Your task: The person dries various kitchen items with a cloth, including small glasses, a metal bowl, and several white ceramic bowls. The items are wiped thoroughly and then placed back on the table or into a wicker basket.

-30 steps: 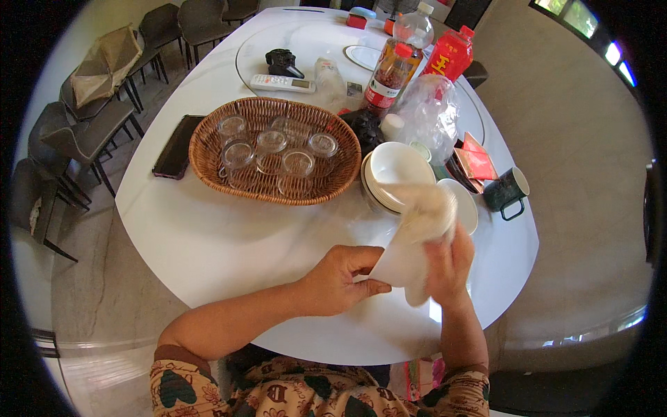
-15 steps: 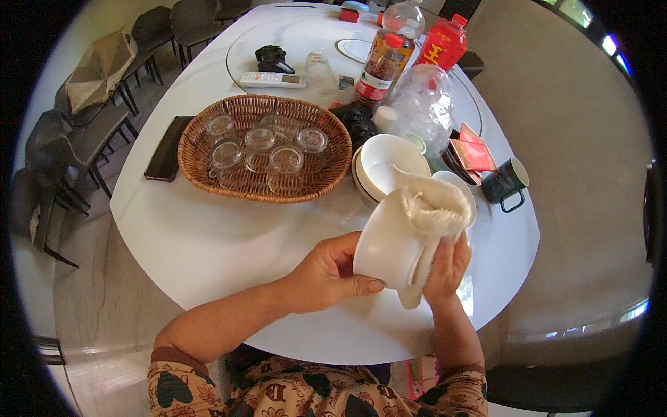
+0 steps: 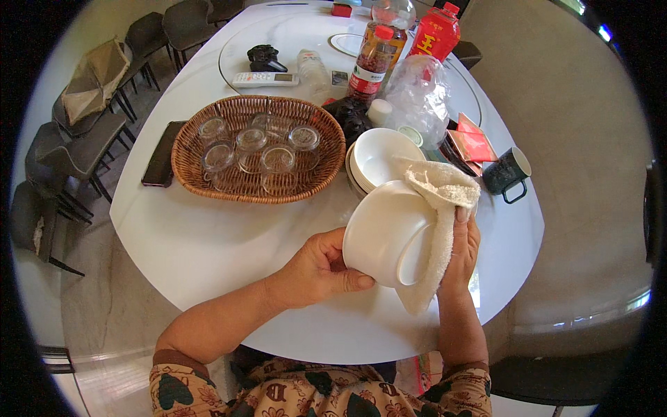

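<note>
- White bowl [image 3: 385, 233] sits just right of the frame's centre, held up off the table and tipped on its side, its foot ring turned toward the lower right.
- Left hand [image 3: 319, 267] cups the bowl from the lower left; its thumb lies along the lower wall near the base, and the other fingers curl behind the bowl, mostly hidden.
- Right hand [image 3: 460, 254] presses a cream towel [image 3: 438, 208] against the bowl's right side. Its fingers lie close together and flat along the cloth, pointing toward the top of the frame.
- That towel drapes over the bowl's upper rim and hangs down past the foot ring.
- Just above the held bowl, a stack of white bowls [image 3: 379, 156] rests on the white round table [image 3: 208, 243].
- Left of the stack, in the upper middle of the frame, an oval wicker basket [image 3: 201, 181] holds several small clear glasses [image 3: 278, 160].
- A black phone [image 3: 161, 154] lies just beside the basket's left end.
- On the right, a dark mug [image 3: 508, 172] stands near the table edge, with red packets [image 3: 472, 142] just above it.
- Toward the top: a crumpled clear plastic bag [image 3: 420, 97], two bottles [image 3: 372, 52], a red carton [image 3: 434, 35] and a white remote [image 3: 265, 79].
- Dark chairs [image 3: 76, 149] line the upper left.
</note>
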`<state>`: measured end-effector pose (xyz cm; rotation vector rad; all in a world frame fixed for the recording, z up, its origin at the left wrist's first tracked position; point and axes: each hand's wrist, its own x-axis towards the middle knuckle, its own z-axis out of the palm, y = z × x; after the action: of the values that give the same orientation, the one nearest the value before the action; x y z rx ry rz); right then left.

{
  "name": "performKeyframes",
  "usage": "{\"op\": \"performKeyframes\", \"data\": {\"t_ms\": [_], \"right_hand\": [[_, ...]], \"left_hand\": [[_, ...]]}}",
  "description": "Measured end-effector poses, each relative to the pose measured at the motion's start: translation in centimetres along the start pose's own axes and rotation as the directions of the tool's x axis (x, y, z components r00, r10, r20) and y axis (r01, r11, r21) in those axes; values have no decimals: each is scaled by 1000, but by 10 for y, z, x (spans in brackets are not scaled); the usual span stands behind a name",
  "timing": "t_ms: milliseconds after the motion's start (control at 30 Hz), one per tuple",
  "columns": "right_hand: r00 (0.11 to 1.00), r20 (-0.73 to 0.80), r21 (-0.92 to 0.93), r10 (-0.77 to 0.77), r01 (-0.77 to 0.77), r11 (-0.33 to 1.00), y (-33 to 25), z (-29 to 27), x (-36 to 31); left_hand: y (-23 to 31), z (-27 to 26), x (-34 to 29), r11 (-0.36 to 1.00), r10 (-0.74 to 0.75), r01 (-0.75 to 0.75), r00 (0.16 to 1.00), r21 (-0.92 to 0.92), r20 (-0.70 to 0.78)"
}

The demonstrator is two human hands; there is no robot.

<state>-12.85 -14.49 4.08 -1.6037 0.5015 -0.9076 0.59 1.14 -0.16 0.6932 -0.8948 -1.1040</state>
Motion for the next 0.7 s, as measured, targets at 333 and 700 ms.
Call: {"op": "performKeyframes", "data": {"t_ms": [333, 700], "right_hand": [[986, -154, 102, -69, 85, 991, 6, -8, -8], [890, 275, -94, -364, 402, 911, 11, -7, -36]], "left_hand": [[12, 6, 9, 997, -69, 65, 986, -30, -149], [11, 2, 7, 968, -179, 136, 963, -212, -199]]}}
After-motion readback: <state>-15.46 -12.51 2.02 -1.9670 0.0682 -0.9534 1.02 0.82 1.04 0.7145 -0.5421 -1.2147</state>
